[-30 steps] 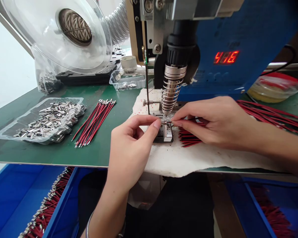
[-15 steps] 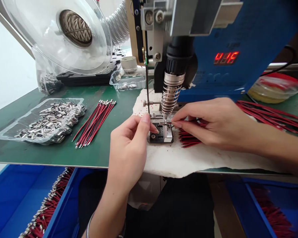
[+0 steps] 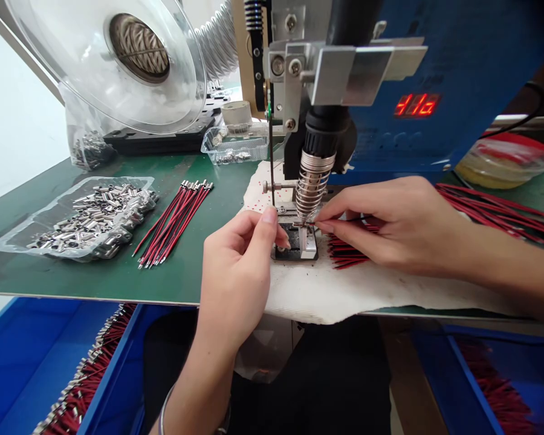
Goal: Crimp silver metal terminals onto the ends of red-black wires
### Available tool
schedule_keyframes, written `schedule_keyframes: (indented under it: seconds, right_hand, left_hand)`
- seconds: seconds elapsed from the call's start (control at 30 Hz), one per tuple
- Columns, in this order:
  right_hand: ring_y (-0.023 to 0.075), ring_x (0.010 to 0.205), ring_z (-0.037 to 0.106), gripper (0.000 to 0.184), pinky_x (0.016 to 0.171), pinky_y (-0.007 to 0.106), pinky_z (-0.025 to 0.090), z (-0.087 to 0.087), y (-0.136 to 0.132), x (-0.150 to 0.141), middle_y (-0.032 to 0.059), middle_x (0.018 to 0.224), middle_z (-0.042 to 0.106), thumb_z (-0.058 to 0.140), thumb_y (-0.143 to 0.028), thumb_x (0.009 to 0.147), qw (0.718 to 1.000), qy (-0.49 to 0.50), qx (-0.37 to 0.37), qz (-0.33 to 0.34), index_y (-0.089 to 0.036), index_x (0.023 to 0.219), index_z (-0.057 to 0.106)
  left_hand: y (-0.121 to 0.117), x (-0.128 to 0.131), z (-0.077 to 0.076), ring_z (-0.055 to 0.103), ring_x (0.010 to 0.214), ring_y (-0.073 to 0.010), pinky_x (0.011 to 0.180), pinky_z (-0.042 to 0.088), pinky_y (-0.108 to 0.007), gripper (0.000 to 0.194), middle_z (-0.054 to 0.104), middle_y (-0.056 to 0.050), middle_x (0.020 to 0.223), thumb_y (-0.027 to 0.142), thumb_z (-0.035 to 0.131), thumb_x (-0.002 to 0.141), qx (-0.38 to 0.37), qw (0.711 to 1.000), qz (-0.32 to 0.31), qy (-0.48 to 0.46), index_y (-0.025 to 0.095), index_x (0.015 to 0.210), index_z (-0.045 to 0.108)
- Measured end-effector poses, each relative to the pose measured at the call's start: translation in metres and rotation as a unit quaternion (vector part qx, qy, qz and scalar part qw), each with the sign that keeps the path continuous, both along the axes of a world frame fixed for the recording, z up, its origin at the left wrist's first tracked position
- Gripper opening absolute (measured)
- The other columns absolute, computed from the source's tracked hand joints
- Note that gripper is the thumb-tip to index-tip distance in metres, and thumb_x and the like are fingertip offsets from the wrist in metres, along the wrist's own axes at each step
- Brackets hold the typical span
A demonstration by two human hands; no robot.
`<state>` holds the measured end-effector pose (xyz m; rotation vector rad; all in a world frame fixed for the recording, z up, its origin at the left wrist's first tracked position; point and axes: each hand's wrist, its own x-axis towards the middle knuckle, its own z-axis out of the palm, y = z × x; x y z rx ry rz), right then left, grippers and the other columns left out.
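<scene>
Right hand (image 3: pixel 390 226): thumb and forefinger pinched together on a thin red-and-black wire (image 3: pixel 309 225), holding its stripped end level on the small metal fixture block (image 3: pixel 299 243), directly under the soldering iron tip (image 3: pixel 306 219). The rest of the hand lies over a fan of loose red wires (image 3: pixel 344 254) on the white cloth (image 3: pixel 344 290).

Left hand (image 3: pixel 236 272): fingers curled, thumb and forefinger close together just left of the fixture. The fingertips appear to rest at its left edge; whether they grip anything there cannot be told.

Above the hands, the iron with its coiled spring guard (image 3: pixel 312 184) hangs from a grey bracket (image 3: pixel 344 66) on the blue machine (image 3: pixel 457 72), whose red digital readout (image 3: pixel 416 105) is lit. A thin dark rod (image 3: pixel 271 157) drops beside the iron, just beyond the left fingertips.

Judgement on the step: the wire end should stay flat and centred in the fixture, held by the insulation only, with fingertips well back from the hot tip; any twist or lift of the pinch would likely spoil the joint.

Further left of the left hand: a bundle of finished red-black wires with metal ends (image 3: pixel 174 220) on the green bench mat (image 3: pixel 118 272), then a clear tray of small metal ferrules (image 3: pixel 86 220). Beyond these, a clear reel (image 3: pixel 113 60). Right of the right hand, long red wires (image 3: pixel 498 211). Below the bench, blue bins (image 3: pixel 36 362) hold more terminated wires.
</scene>
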<state>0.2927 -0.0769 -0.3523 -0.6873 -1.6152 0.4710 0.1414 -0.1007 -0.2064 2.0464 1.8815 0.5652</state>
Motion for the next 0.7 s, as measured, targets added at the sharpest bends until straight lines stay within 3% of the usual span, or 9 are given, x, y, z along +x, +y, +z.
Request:
schedule_keyframes:
  seconds: [0.37,0.7]
  right_hand:
    - [0.0115,0.064,0.066,0.011,0.059,0.025,0.046,0.0019,-0.0025,0.0036,0.0024,0.082,0.076,0.063,-0.019,0.091,1.0,0.003,0.003,-0.018,-0.016,0.089,0.073]
    - [0.012,0.059,0.064,0.009,0.055,0.026,0.045,0.0019,-0.0032,0.0048,0.0015,0.078,0.075,0.063,-0.017,0.087,1.0,0.0,0.005,-0.022,-0.018,0.085,0.072]
  left_hand:
    - [-0.0007,0.0003,0.0005,0.029,0.049,-0.0079,0.056,0.034,-0.025,0.037,0.033,0.004,0.051,0.034,0.055,0.099,-0.001,1.0,-0.001,0.011,0.018,0.067,0.064]
    - [-0.0016,0.0009,0.0016,0.03,0.049,-0.0087,0.054,0.033,-0.026,0.037,0.039,0.003,0.053,0.034,0.055,0.098,-0.001,1.0,-0.001,0.011,0.018,0.067,0.063]
